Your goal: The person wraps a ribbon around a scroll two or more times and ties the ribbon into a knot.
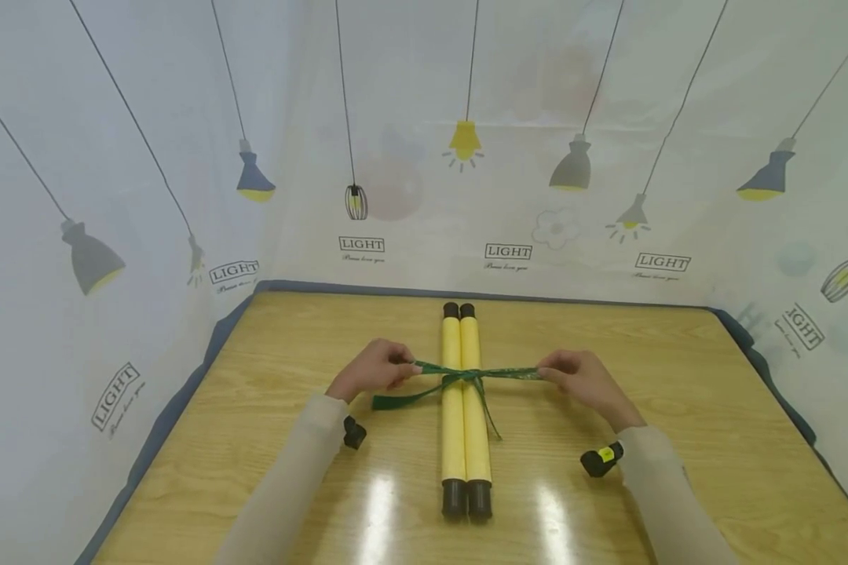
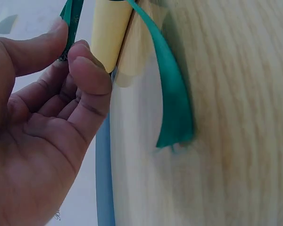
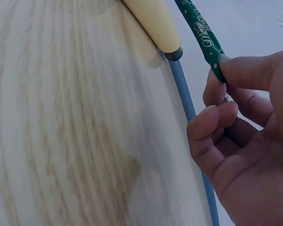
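Two yellow tubes with dark end caps (image 1: 453,424) lie side by side on the wooden table, pointing away from me. Around their middle a green ribbon (image 1: 502,373) is tied in a bow, its loops drawn out to both sides. My left hand (image 1: 378,366) pinches the left loop between thumb and forefinger. On the other side my right hand (image 1: 585,382) pinches the right loop, where white lettering shows on the ribbon (image 3: 203,35) in the right wrist view. One loose ribbon tail (image 2: 174,108) hangs below my left hand, and another trails down over the right tube.
The wooden table (image 1: 290,345) has a blue-grey edging (image 1: 466,293) along its back and sides. Behind it stands a pale curtain (image 1: 424,94) printed with hanging lamps. A black wrist camera (image 1: 354,432) sits under the left wrist, another black device (image 1: 599,461) under the right.
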A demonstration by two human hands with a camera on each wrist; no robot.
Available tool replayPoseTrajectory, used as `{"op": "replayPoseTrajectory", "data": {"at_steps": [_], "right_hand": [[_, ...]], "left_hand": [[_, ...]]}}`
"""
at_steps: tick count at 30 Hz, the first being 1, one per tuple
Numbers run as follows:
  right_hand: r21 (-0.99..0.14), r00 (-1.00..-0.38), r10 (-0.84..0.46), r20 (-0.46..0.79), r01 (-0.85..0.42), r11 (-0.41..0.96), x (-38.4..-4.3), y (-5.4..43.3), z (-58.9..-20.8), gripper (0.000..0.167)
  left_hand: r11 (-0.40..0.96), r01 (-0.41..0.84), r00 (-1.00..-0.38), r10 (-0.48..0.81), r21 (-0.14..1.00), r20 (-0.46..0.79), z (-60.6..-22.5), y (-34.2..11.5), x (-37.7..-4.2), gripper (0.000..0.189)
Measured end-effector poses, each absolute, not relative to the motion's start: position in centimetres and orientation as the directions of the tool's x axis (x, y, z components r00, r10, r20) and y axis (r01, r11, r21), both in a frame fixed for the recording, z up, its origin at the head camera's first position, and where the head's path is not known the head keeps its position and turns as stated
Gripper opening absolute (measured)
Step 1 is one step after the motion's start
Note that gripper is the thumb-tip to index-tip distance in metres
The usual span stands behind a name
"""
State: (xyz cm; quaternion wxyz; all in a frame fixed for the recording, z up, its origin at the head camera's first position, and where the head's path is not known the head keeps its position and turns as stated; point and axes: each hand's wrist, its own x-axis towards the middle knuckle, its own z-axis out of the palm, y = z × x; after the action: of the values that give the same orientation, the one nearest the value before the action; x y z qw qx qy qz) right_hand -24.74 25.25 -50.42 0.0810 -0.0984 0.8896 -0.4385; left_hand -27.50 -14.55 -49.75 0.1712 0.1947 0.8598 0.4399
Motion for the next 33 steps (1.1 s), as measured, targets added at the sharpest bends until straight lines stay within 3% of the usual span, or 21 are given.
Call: {"op": "replayPoseTrajectory", "data": {"at_steps": [12,20,27,33], "right_hand": [[-0.819,-0.98,-0.164,-0.111,-0.003,0.573,-24.7,25.6,-51.8,0.018],[-0.779,-0.987,-0.144,-0.073,-0.034,0.626,-24.7,25.8,-52.4,0.017],[-0.796,-0.989,-0.149,0.014,-0.101,0.597,-24.9,25.3,-52.4,0.03],[-0.863,-0.985,-0.162,-0.064,-0.027,0.504,-25.4,24.7,-52.2,0.052]], "left_hand": [[0.549,0.126,-0.889,0.433,0.826,-0.152,-50.8,-15.0,-27.0,0.019],[0.546,0.124,-0.886,0.436,0.829,-0.155,-50.9,-15.2,-26.9,0.019],[0.505,0.163,-0.883,0.458,0.847,-0.104,-50.9,-14.8,-27.8,0.016],[0.499,0.11,-0.911,0.397,0.86,-0.114,-51.1,-14.5,-27.8,0.035]]}}
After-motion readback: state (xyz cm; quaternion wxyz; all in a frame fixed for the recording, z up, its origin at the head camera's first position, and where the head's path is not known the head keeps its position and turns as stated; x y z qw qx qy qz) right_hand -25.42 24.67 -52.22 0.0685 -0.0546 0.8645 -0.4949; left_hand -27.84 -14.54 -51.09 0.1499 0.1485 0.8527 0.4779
